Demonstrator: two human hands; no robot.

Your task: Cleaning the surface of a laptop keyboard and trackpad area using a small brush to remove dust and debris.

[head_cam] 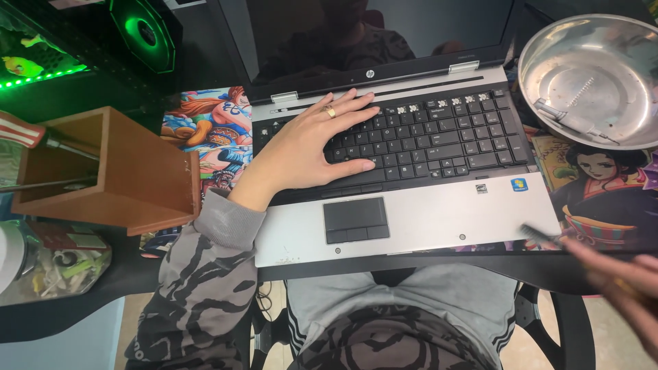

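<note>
Silver laptop with black keyboard [411, 171] sits mid-worktop, front edge overhanging the lap. Left hand [317, 147] flat, fingers spread on keys. Right hand [620, 281] blurred off the right corner, pinching a thin dark tool [538, 233]. Round steel bowl [593, 75] right, open wooden box [110, 171] left.

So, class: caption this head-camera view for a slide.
Left hand flat on laptop keyboard; blurred right hand beside it.

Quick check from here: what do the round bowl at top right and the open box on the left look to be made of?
The bowl looks like bare metal, probably stainless steel: silver-grey, shiny, with reflections and scuffs inside. The box looks like wood or wood-look board: flat reddish-brown panels, matte, square edges; grain is too faint to confirm.
</note>
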